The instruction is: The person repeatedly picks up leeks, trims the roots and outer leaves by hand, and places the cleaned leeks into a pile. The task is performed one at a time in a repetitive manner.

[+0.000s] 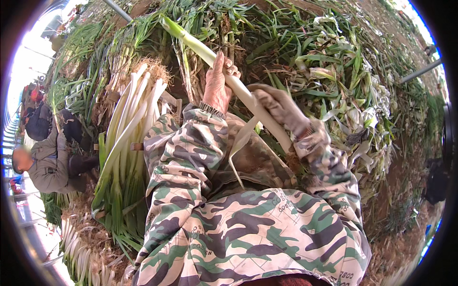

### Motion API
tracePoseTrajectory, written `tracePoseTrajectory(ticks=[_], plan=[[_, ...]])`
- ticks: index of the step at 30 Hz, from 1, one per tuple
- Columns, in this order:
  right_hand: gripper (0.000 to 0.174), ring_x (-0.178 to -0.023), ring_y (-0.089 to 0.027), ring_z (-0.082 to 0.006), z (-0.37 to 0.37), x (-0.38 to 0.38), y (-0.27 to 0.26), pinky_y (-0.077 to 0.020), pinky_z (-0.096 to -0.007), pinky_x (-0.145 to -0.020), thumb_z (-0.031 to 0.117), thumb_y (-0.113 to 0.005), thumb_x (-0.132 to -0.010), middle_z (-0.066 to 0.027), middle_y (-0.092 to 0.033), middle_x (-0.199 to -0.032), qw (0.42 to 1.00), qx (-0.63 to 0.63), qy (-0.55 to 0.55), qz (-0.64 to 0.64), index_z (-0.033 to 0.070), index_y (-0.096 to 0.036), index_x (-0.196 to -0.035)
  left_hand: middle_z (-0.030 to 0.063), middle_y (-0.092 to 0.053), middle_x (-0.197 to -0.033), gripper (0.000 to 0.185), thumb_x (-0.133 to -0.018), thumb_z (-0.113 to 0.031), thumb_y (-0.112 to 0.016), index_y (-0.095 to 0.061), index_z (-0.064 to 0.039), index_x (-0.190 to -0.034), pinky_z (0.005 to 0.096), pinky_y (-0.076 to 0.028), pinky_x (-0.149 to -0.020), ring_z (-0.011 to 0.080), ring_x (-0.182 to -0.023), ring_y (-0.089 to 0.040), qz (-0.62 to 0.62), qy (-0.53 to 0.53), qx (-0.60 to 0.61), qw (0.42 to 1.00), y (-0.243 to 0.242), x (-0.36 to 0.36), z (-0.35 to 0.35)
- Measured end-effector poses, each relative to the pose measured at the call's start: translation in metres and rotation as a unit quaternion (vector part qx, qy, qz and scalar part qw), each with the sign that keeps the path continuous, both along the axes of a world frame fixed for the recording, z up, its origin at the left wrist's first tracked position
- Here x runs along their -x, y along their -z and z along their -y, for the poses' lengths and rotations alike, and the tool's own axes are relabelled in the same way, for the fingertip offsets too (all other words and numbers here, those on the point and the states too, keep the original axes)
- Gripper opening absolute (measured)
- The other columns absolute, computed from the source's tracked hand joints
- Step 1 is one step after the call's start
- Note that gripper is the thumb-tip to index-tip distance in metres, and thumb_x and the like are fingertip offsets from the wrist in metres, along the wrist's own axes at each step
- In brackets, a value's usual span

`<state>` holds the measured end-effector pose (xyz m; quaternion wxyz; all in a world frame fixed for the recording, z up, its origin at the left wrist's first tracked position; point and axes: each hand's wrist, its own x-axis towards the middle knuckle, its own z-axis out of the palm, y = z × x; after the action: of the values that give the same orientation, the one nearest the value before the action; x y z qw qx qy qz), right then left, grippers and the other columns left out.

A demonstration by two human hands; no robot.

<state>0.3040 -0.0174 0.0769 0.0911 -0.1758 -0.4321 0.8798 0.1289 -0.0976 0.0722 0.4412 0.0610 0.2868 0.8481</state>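
A long green onion (243, 93) slants across in front of me, its green cut-looking end at upper left and its roots (292, 159) near my right cuff. Bare and wrapped around the upper white shaft is my left hand (219, 80). My right hand (277, 105), in a dirty glove and slightly blurred, curls its fingers onto the shaft lower down; its fingertips are partly hidden. From the shaft's underside a pale strip of peeled skin (241, 141) dangles over my lap. Beside my left arm lies a bundle of white-stemmed green onions (128, 118), roots away from me.
Wooden bars (137, 146) show beneath the bundle. Unpeeled green onions (118, 60) lie ahead and left. Stripped leaves (343, 89) heap to the right. A co-worker (50, 161) sits at left, holding a stalk. More white stems (80, 257) lie at lower left.
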Motion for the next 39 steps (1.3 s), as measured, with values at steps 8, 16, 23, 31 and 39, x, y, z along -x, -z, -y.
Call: tracePoseTrajectory(ticks=[8,16,23,31,39], plan=[[0.06,-0.067,-0.054,-0.0113,0.021,-0.061,0.023,-0.042,-0.0255,-0.059,0.057,-0.043,-0.093,-0.0043,-0.057,-0.07,0.903,-0.402,-0.149,0.03,0.0,-0.061,-0.096,-0.0046,-0.053,-0.064,0.024,-0.085,-0.029,-0.069,-0.053,-0.011,-0.083,0.0256,-0.043,-0.05,0.0066,-0.05,-0.047,-0.073,-0.146,0.096,0.982,0.0,0.08,0.031],[0.028,-0.047,-0.039,-0.0027,0.042,-0.186,-0.022,-0.0273,-0.021,-0.043,0.026,-0.059,-0.091,0.0055,-0.046,-0.056,0.955,-0.125,-0.135,0.233,0.001,-0.069,-0.096,-0.0009,-0.051,-0.059,0.025,-0.084,-0.025,-0.07,-0.05,-0.01,-0.085,0.0298,-0.045,-0.052,0.0114,-0.05,-0.047,-0.075,-0.171,0.081,0.979,0.023,0.163,0.057],[0.02,-0.043,-0.044,-0.0038,0.013,-0.307,0.008,-0.0295,-0.0195,-0.037,0.015,-0.052,-0.091,-0.0026,-0.058,-0.062,0.85,-0.239,0.092,0.46,0.0,-0.064,-0.094,0.0063,-0.052,-0.072,0.023,-0.09,-0.026,-0.063,-0.052,-0.007,-0.092,0.0476,-0.053,-0.068,0.0214,-0.063,-0.052,-0.062,-0.478,0.106,0.87,-0.002,0.232,0.099],[0.051,-0.083,-0.062,-0.0166,-0.018,-0.14,0.052,-0.0483,-0.025,-0.067,0.026,-0.058,-0.091,-0.0143,-0.062,-0.109,0.982,-0.119,0.078,0.124,0.005,-0.042,-0.135,-0.0016,-0.047,-0.065,0.029,-0.088,-0.033,-0.065,-0.049,-0.013,-0.076,0.0327,-0.041,-0.062,0.0138,-0.06,-0.046,-0.028,-0.305,0.028,0.951,-0.013,0.123,0.046],[0.032,-0.074,-0.058,-0.0154,0.066,0.023,0.01,-0.0483,-0.0294,-0.065,0.041,-0.055,-0.093,0.0,-0.057,-0.076,0.971,0.163,0.031,-0.17,0.01,-0.053,-0.087,-0.0019,-0.048,-0.064,0.027,-0.085,-0.031,-0.07,-0.049,-0.014,-0.084,0.0323,-0.039,-0.049,0.0137,-0.05,-0.045,0.044,-0.259,-0.003,0.965,-0.026,0.027,0.016]])
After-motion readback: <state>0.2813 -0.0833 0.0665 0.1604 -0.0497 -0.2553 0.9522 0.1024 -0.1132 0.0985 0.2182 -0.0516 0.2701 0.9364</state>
